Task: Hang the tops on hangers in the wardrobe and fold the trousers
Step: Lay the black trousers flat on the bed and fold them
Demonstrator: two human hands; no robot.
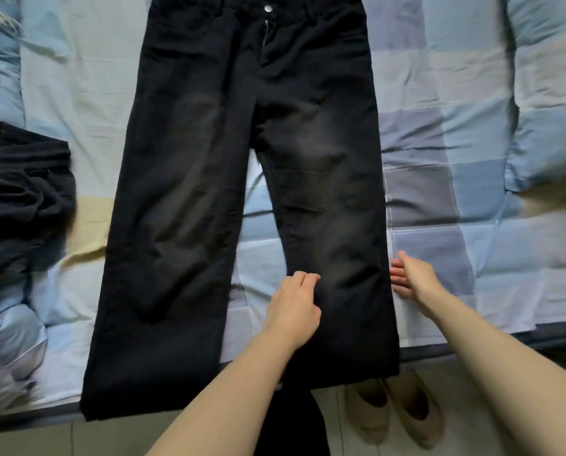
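Note:
Black trousers [209, 179] lie spread flat on the bed, waistband far from me, both legs pointing toward me with the hems hanging over the bed's near edge. My left hand [296, 307] rests on the inner edge of the right-hand leg, its fingers bent against the cloth. At the outer edge of that same leg my right hand [413, 278] has straight fingers touching the seam.
The bed carries a checked blue, grey and cream cover [456, 126]. A dark crumpled garment [18, 199] lies at the left. A pair of beige slippers [393, 409] stands on the tiled floor by the bed's edge. A pillow [551, 93] sits at the right.

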